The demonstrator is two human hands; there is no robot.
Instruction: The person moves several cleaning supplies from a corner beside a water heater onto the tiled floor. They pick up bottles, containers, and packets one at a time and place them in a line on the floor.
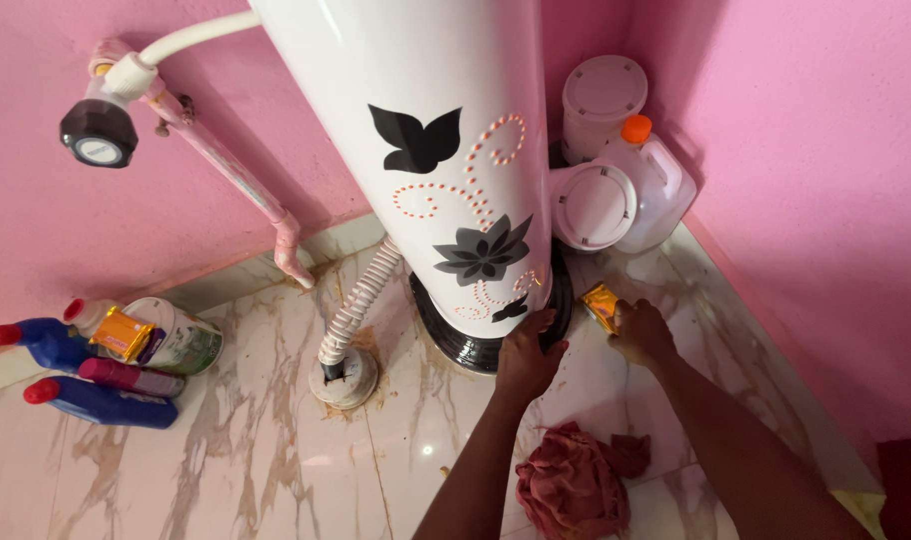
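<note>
A tall white cylinder appliance [446,130] with black flower and butterfly decals stands on a black base [466,345] on the marble floor. My left hand [529,357] presses against its lower edge and base. My right hand [641,332] is closed on a small yellow-orange packet [601,303] on the floor just right of the base. A crumpled red cloth [576,485] lies on the floor between my forearms.
White lidded jars [601,95] and a white jug with an orange cap [656,180] fill the corner. A corrugated hose [356,305] runs to a floor drain [344,378]. Pink pipe with a tap [101,130] is on the wall. Blue and pink bottles [96,385] lie at left.
</note>
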